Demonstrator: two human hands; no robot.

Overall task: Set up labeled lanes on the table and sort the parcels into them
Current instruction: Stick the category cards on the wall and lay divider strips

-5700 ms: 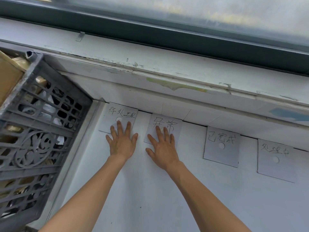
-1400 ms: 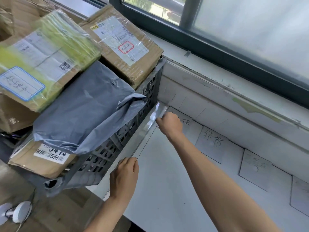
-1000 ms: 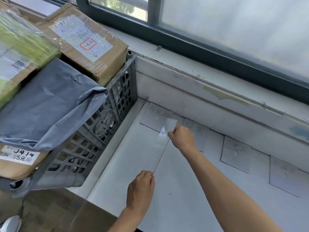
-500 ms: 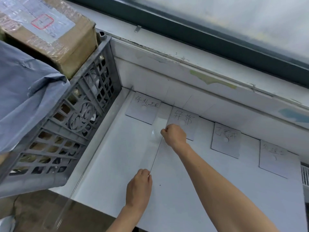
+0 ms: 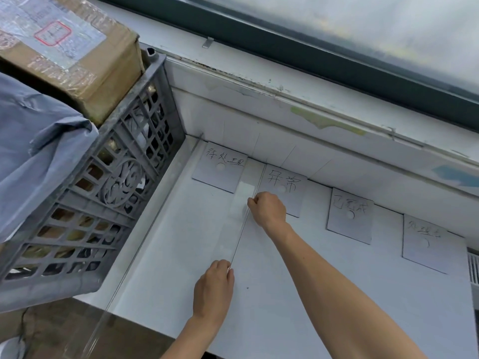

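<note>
Lane set-up under way, sorting not begun. The white table [image 5: 285, 301] fills the centre and lower right. The grey plastic crate [image 5: 85, 203], at left, holds every parcel in view, a taped cardboard box [image 5: 85, 63] and a grey poly mailer [image 5: 33, 141] uppermost. One clear strip [image 5: 145, 239] lines the table's left edge. A second clear divider strip [image 5: 239, 229] stands on edge between the first two cards, pinched along its top by the left hand [image 5: 213, 288] at the near end and the right hand [image 5: 268, 209] farther back, fingers curled. By this view, two gaps between cards lack dividers.

Writing: the label cards read 待处理 [image 5: 220, 167], 异常 [image 5: 283, 180], 已完成 [image 5: 350, 216] and 处理中 [image 5: 425, 247] (handwritten, left to right). The box's shipping label, red-stamped, is illegible.
</note>
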